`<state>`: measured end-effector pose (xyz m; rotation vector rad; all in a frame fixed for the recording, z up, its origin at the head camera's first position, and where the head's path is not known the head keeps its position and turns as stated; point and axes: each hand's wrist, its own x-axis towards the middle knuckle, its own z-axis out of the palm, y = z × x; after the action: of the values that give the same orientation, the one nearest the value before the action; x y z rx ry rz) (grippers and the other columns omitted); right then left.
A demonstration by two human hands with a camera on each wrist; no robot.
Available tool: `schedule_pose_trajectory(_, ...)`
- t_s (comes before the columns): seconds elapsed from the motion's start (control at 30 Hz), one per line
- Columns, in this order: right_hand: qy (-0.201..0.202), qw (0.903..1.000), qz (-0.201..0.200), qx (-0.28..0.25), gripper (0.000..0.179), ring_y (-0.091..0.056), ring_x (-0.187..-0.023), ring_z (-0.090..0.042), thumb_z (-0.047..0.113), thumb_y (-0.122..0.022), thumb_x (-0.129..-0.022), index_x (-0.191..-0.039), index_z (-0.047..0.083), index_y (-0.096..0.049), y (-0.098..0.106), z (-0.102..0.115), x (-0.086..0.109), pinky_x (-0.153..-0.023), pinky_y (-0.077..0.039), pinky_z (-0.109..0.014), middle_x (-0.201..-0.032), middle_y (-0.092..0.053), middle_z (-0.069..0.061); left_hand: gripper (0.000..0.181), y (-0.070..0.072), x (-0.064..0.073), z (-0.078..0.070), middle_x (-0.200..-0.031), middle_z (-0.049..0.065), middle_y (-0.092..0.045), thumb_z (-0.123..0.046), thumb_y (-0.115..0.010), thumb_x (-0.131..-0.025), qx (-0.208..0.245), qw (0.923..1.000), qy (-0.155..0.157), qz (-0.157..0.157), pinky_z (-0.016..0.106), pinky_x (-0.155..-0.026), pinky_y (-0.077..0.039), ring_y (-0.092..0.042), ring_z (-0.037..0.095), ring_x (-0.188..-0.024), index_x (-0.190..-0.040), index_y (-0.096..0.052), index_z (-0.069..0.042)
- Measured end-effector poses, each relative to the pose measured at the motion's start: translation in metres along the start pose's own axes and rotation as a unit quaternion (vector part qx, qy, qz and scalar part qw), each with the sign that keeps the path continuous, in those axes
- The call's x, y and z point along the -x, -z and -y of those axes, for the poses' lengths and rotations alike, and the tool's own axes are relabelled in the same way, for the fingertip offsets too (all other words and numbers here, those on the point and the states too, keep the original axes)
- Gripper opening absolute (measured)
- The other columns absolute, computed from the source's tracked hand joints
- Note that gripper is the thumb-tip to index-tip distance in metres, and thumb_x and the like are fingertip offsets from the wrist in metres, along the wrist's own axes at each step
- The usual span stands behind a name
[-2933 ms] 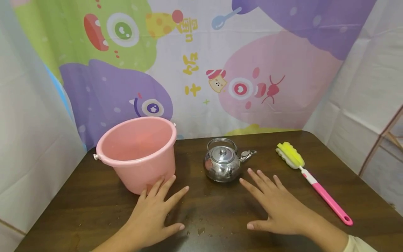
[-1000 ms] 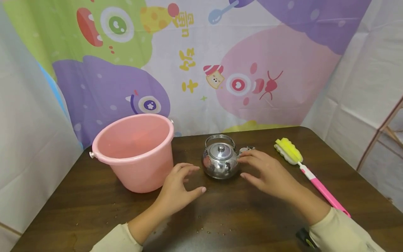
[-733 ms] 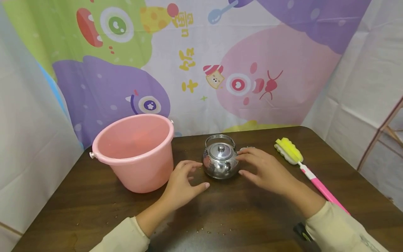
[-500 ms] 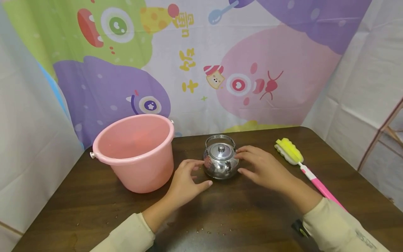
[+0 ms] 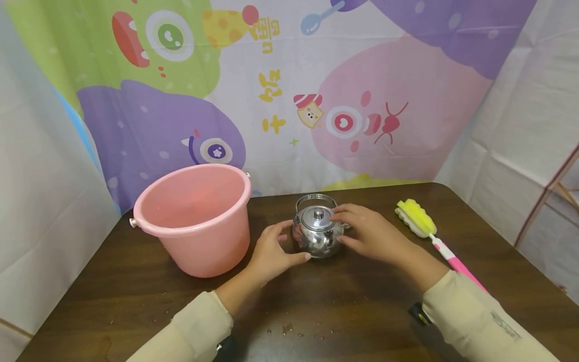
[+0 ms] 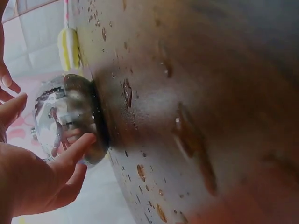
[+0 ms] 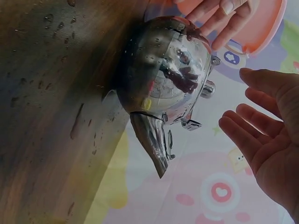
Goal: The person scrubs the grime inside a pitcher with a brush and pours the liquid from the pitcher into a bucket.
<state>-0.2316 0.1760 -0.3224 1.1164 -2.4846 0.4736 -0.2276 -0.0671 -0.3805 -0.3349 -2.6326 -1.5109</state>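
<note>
A shiny steel kettle [image 5: 316,245] stands upright on the dark wooden table, its lid on and its bail handle raised. My left hand [image 5: 272,254] is spread along its left side, thumb low in front and fingertips right at the body. On the other side my right hand [image 5: 373,234] reaches over the spout, fingers loosely bent near the lid knob. The right wrist view shows a gap between the right hand [image 7: 275,119] and the kettle [image 7: 163,70], and the spout [image 7: 152,144] in full. In the left wrist view the left fingers [image 6: 74,156] overlap the kettle.
A pink bucket [image 5: 203,251] stands just left of the left hand. To the right lies a sponge brush [image 5: 416,218] with a pink and white handle, partly behind the right sleeve. Water drops [image 5: 287,329] dot the table [image 5: 353,327]. A cartoon-printed cloth [image 5: 276,166] hangs behind.
Both hands have come forward from flat, spread positions near the table front to either side of the kettle, closing in on it. The kettle, bucket and brush stay put.
</note>
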Motion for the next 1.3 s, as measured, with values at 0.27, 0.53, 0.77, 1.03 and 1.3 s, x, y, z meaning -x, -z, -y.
schedule_pose_trajectory(0.27, -0.014, 0.9986, 0.05, 0.01, 0.041, -0.054, -0.122, -0.035, 0.01, -0.08, -0.081, -0.118, -0.001, -0.067, -0.002, -0.002, -0.013, -0.1, -0.046, -0.05, -0.133, -0.057, -0.018, 0.095, -0.004, -0.019, 0.001, -0.149, 0.02, -0.035, -0.016, -0.089, -0.071, 0.091, 0.9929, 0.054, 0.054, 0.048, -0.084, -0.056, -0.048, 0.04, -0.124, -0.15, -0.037, -0.01)
schedule_pose_trajectory(0.53, -0.02, 0.9954, 0.093, 0.013, 0.042, -0.051, -0.124, -0.036, 0.012, -0.078, -0.083, -0.122, 0.001, -0.066, -0.008, -0.007, -0.029, -0.102, -0.045, -0.05, -0.137, -0.053, -0.019, 0.092, -0.005, -0.038, 0.0, -0.152, 0.023, -0.028, -0.007, -0.082, -0.078, 0.215, 0.9643, 0.118, 0.101, 0.051, -0.072, -0.059, -0.059, 0.038, -0.103, -0.153, -0.029, -0.01)
schedule_pose_trajectory(0.77, -0.025, 0.9931, 0.113, 0.021, 0.035, -0.052, -0.124, -0.035, 0.007, -0.073, -0.086, -0.119, -0.002, -0.066, -0.016, -0.008, -0.046, -0.101, -0.046, -0.048, -0.136, -0.054, -0.02, 0.086, -0.006, -0.045, 0.001, -0.149, 0.02, -0.034, -0.008, -0.081, -0.079, 0.217, 0.963, 0.13, 0.093, 0.049, -0.068, -0.059, -0.062, 0.029, -0.077, -0.151, -0.035, -0.013)
schedule_pose_trajectory(1.03, -0.011, 0.9937, 0.106, 0.033, 0.023, -0.059, -0.113, -0.032, -0.001, -0.069, -0.086, -0.109, -0.002, -0.07, -0.025, -0.011, -0.06, -0.098, -0.049, -0.044, -0.119, -0.064, -0.016, 0.083, -0.01, -0.051, 0.001, -0.139, 0.018, -0.045, -0.006, -0.082, -0.078, 0.2, 0.9638, 0.153, 0.086, 0.047, -0.068, -0.06, -0.059, 0.024, -0.071, -0.149, -0.039, -0.008)
schedule_pose_trajectory(1.3, 0.0, 0.9923, 0.11, 0.056, 0.014, -0.064, -0.095, -0.026, -0.004, -0.068, -0.085, -0.097, 0.001, -0.073, -0.029, -0.012, -0.069, -0.087, -0.054, -0.039, -0.097, -0.067, -0.009, 0.082, -0.011, -0.052, -0.002, -0.14, 0.018, -0.047, -0.003, -0.083, -0.075, 0.208, 0.9624, 0.158, 0.072, 0.046, -0.063, -0.06, -0.053, 0.021, -0.059, -0.146, -0.042, -0.007)
